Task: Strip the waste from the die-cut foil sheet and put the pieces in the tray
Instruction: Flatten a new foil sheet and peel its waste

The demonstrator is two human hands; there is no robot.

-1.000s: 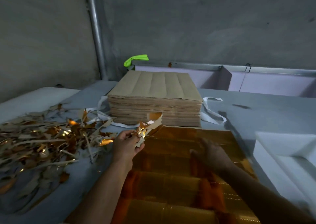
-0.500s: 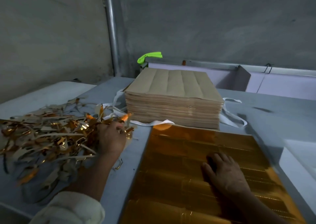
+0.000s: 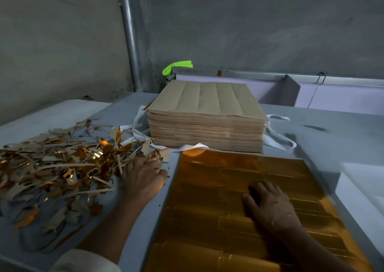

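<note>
Gleaming gold foil sheet (image 3: 209,180) | right hand (image 3: 272,208) flat atop | left hand (image 3: 142,180) loose on scraps (image 3: 62,163)

A single wide-angle camera on the person's head looks forward and down across the grey table (image 3: 332,138) toward the back wall (image 3: 249,32). It sits close to the work. Both forearms enter from the bottom edge, with the left hand (image 3: 143,180) left of centre and the right hand (image 3: 272,207) at lower right, and the gold foil sheet (image 3: 218,188) runs out under the frame. The paper stack (image 3: 207,113) stands mid-frame, farther off. The pipe (image 3: 128,43) leans, probably from lens distortion, and the dim light softens the edges.
</note>
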